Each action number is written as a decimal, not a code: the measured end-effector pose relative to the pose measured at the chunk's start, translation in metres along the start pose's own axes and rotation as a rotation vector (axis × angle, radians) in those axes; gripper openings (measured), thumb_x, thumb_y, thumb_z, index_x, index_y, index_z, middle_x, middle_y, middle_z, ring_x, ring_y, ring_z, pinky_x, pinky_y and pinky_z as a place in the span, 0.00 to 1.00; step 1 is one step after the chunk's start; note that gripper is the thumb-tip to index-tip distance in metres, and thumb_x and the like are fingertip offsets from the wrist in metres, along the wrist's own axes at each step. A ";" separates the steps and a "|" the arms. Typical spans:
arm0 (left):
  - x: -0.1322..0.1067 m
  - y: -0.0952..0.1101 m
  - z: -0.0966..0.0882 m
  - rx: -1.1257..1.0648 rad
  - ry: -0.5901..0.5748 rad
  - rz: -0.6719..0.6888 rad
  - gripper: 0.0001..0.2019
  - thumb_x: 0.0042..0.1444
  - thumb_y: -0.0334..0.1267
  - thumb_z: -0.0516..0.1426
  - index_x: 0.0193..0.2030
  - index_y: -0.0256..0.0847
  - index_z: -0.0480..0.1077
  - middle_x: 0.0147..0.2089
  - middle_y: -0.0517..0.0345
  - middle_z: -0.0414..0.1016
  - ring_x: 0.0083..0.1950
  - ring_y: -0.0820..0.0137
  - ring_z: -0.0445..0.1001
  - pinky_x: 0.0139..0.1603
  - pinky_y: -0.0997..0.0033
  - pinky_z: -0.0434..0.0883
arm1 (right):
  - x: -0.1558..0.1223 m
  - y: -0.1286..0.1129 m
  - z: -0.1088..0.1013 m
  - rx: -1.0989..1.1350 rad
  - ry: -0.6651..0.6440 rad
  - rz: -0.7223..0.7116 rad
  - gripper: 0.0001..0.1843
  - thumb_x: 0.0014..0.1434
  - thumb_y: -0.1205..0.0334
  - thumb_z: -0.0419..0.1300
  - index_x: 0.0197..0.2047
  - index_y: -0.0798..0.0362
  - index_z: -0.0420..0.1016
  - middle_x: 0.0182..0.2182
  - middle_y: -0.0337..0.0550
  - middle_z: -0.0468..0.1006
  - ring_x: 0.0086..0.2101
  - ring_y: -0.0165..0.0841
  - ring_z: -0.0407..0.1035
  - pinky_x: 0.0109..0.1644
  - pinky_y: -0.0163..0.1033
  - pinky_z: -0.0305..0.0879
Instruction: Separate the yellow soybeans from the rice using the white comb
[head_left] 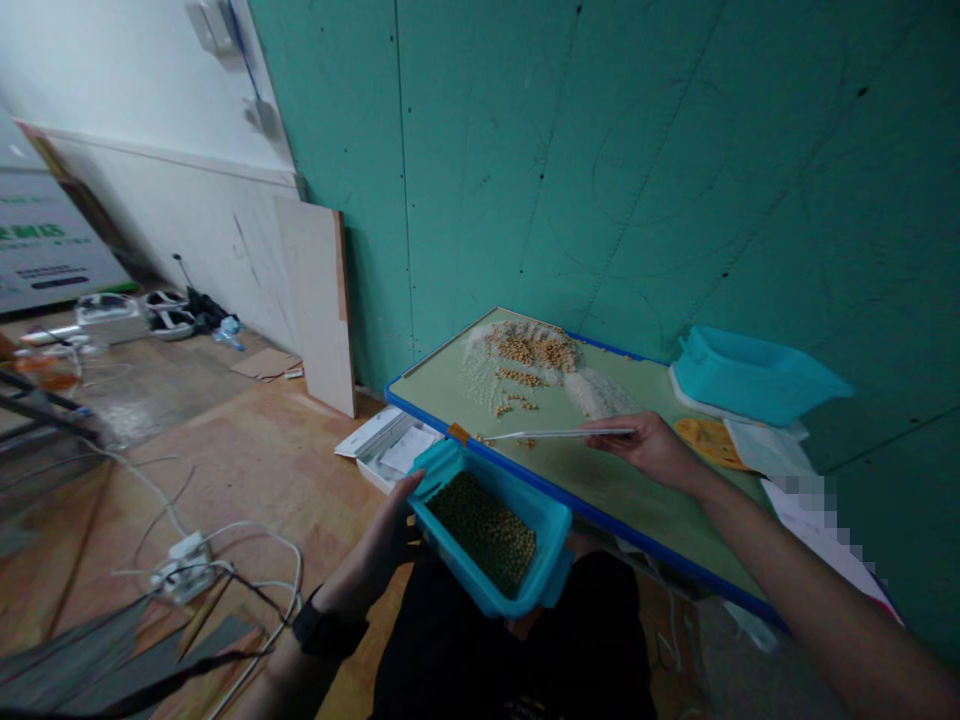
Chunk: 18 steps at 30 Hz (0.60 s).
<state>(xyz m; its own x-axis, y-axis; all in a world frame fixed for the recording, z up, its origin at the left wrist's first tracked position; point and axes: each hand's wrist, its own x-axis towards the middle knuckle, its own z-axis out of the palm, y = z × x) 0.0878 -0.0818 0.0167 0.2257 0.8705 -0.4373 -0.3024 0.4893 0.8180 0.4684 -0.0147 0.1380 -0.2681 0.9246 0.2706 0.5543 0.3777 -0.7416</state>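
My left hand (386, 540) grips the end of a blue plastic container (553, 545) just below the table's near edge. In it lie green beans (469, 505) with pale yellow beans (517, 535) toward one side. Above the tabletop, my right hand (656, 455) is closed on a thin white flat piece (551, 434), seen nearly edge-on, so its kind is unclear. The tip of this piece points at a few yellow beans (525, 443) by the edge. Farther back, a larger heap of yellow beans (529, 348) rests on whitish grains (480, 365).
The green tabletop (450, 390) has a blue rim and stands against a green wall (480, 150). An empty-looking blue bin (757, 375) sits at its right, near an orange-yellow round item (712, 442). White cables and a power strip (184, 568) lie on the floor at left.
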 end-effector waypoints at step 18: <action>0.006 0.006 -0.015 0.024 0.114 0.038 0.45 0.57 0.73 0.65 0.73 0.46 0.72 0.50 0.48 0.87 0.45 0.52 0.81 0.47 0.49 0.81 | 0.019 -0.011 0.031 0.002 0.051 -0.049 0.23 0.61 0.36 0.72 0.41 0.48 0.94 0.38 0.49 0.92 0.38 0.49 0.87 0.42 0.49 0.84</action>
<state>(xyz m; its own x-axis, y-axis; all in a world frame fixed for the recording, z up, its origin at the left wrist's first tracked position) 0.0733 -0.0727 0.0137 0.1074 0.8895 -0.4441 -0.2858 0.4554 0.8431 0.4332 -0.0024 0.1323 -0.2545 0.9064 0.3371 0.5403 0.4224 -0.7278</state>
